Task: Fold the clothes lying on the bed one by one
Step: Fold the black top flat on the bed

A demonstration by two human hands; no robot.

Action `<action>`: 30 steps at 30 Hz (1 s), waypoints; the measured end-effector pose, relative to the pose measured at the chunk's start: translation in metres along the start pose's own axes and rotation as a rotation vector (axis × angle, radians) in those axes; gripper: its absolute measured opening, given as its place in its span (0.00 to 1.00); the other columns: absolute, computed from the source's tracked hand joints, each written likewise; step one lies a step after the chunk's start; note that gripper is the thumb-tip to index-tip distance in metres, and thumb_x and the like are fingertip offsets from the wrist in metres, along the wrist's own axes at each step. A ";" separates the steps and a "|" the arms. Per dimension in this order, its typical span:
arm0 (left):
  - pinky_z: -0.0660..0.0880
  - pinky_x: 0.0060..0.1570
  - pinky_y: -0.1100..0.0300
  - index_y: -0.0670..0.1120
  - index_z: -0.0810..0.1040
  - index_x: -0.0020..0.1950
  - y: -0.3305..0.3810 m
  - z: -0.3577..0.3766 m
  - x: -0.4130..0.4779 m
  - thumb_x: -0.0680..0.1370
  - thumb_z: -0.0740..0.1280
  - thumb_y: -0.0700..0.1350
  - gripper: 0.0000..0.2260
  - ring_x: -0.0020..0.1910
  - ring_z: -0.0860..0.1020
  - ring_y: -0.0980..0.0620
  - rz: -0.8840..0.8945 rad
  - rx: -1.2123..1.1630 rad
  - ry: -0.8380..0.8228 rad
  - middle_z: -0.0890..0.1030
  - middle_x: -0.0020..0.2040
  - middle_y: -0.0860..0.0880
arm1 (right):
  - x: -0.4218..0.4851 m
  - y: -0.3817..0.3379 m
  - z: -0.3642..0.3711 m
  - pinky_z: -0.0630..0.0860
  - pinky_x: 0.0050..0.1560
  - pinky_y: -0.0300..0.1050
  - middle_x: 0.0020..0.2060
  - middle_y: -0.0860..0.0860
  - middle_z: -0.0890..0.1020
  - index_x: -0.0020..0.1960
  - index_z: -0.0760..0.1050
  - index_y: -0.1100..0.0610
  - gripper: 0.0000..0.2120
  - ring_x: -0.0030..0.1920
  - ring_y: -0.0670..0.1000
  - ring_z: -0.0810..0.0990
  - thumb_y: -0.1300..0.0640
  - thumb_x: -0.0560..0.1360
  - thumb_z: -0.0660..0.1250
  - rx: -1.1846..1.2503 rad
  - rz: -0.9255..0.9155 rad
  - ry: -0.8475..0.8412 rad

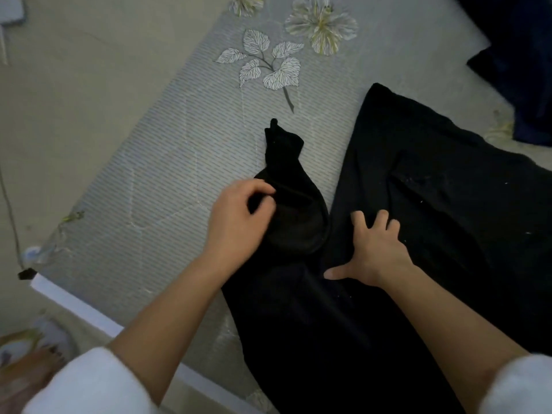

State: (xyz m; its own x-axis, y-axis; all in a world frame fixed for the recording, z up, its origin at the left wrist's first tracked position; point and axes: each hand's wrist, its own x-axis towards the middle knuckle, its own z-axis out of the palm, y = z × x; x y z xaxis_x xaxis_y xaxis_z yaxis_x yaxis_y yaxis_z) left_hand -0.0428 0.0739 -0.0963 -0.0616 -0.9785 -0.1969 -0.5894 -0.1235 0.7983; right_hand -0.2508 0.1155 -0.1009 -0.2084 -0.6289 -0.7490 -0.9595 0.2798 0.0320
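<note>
A large black garment [433, 210] lies spread over the bed [167, 162], reaching from the near edge to the right side. One narrow part of it, a sleeve [283, 162], is bunched up and points toward the far side. My left hand [239, 216] pinches the fabric at the base of that bunched sleeve with curled fingers. Just to its right, my right hand [373, 249] presses flat on the garment's body, fingers spread.
The bed has a grey striped sheet with a leaf and flower print [268, 64]. A dark blue cloth [519, 70] lies at the far right corner. The bed's white edge [74, 306] runs along the lower left, with floor and my foot beyond it.
</note>
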 end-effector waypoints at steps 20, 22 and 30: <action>0.74 0.39 0.56 0.46 0.79 0.32 -0.011 -0.074 0.097 0.73 0.66 0.44 0.09 0.37 0.76 0.52 -0.422 -0.727 0.502 0.77 0.35 0.47 | 0.003 -0.003 -0.003 0.73 0.59 0.59 0.69 0.60 0.51 0.73 0.47 0.51 0.59 0.70 0.62 0.54 0.35 0.55 0.78 -0.011 0.020 -0.025; 0.70 0.37 0.60 0.47 0.74 0.32 -0.020 -0.101 0.100 0.75 0.64 0.43 0.11 0.33 0.72 0.57 -0.355 -0.618 0.663 0.73 0.33 0.51 | 0.003 -0.005 -0.005 0.73 0.59 0.58 0.69 0.60 0.51 0.73 0.46 0.51 0.59 0.70 0.62 0.54 0.35 0.55 0.78 -0.011 0.029 -0.026; 0.77 0.47 0.58 0.50 0.67 0.38 -0.052 -0.136 0.090 0.78 0.63 0.50 0.11 0.41 0.73 0.54 -0.371 -0.506 0.832 0.73 0.40 0.51 | 0.001 -0.001 0.004 0.73 0.59 0.59 0.70 0.60 0.50 0.74 0.45 0.50 0.61 0.71 0.62 0.52 0.35 0.55 0.78 0.053 0.035 0.029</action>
State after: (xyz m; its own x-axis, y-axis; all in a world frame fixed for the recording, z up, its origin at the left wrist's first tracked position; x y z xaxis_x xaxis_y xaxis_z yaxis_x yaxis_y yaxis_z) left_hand 0.0917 -0.0306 -0.0777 0.7425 -0.6460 -0.1772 -0.0397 -0.3065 0.9510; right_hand -0.2495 0.1179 -0.1043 -0.2473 -0.6387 -0.7287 -0.9405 0.3392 0.0219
